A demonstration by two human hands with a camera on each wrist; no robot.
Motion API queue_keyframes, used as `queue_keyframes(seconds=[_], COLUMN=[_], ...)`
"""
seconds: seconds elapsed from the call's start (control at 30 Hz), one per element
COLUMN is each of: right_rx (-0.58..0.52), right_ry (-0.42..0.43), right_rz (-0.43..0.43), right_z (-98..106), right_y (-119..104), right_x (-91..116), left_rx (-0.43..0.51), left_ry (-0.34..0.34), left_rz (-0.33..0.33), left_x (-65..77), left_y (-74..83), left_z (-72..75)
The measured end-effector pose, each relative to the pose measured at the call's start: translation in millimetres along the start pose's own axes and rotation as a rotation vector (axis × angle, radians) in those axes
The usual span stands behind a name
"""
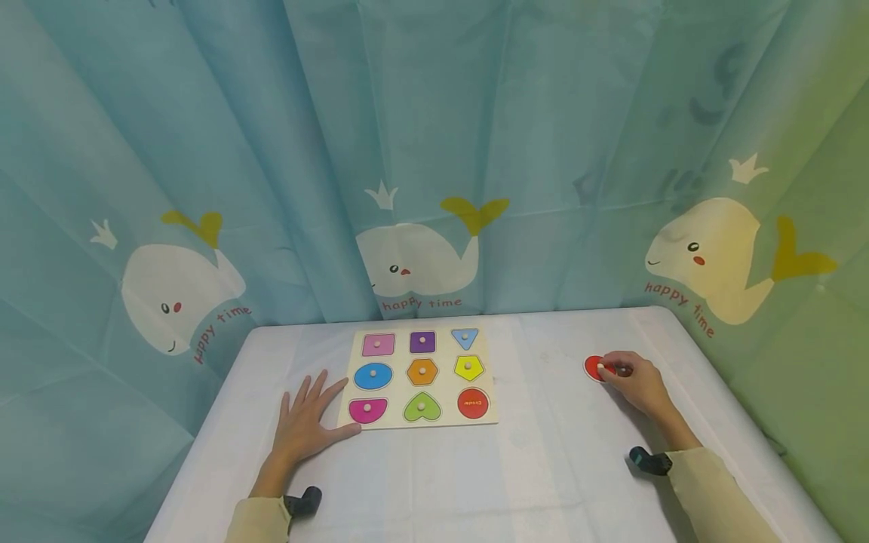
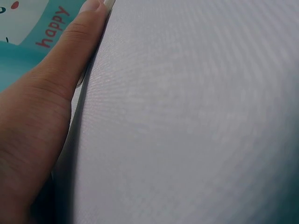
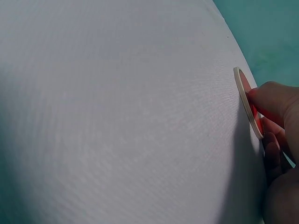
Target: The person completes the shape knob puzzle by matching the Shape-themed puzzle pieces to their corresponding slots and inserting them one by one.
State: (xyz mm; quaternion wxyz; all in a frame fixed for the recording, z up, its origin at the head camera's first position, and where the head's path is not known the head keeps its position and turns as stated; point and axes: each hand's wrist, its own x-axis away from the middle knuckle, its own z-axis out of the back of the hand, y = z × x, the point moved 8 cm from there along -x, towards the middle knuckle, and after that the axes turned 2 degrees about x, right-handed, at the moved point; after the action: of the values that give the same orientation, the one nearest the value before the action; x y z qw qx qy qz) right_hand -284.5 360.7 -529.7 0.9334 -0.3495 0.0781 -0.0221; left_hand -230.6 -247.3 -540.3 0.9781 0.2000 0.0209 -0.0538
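Observation:
A cream puzzle board (image 1: 400,360) with several coloured shapes, most with a small knob, lies on the white-covered table. Its bottom right place, a red circle marked with a word (image 1: 473,403), shows no knob. My left hand (image 1: 303,424) rests with spread fingers at the board's left edge, thumb by the lower left corner; the left wrist view shows the thumb (image 2: 70,56) along the table. Off to the right, my right hand (image 1: 637,381) pinches the knob of a red round puzzle piece (image 1: 592,367). In the right wrist view the piece (image 3: 246,98) stands out from the fingertips, close to the cloth.
The white tablecloth (image 1: 536,467) spreads around the board and between both hands. Behind and at the sides hangs a blue-green curtain (image 1: 543,151) with printed whales. A black wrist camera sits on each wrist, the right one (image 1: 649,461) near the table.

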Motion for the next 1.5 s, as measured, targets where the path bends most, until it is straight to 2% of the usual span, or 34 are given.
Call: queue_keyframes(seconds=[0.37, 0.57, 0.8, 1.1, 1.5], right_rx=[0.007, 0.001, -0.030, -0.044, -0.091], right_ry=[0.003, -0.005, -0.014, 0.032, -0.037], right_rz=[0.014, 0.055, 0.111, 0.283, 0.302], right_z=[0, 0, 2, -4, -28], right_y=[-3, -16, -44, -85, -121], right_x=[-3, -5, -7, -8, -4], left_rx=[-0.001, 0.000, 0.002, -0.003, -0.004], left_ry=[0.003, 0.004, -0.001, 0.001, 0.005], left_rz=[-0.003, -0.003, 0.003, 0.000, -0.006], left_x=[0.0, 0.8, 1.0, -0.5, -0.5], left_y=[0.6, 1.1, 0.8, -1.9, -2.0], left_z=[0.4, 0.7, 0.7, -1.2, -1.9])
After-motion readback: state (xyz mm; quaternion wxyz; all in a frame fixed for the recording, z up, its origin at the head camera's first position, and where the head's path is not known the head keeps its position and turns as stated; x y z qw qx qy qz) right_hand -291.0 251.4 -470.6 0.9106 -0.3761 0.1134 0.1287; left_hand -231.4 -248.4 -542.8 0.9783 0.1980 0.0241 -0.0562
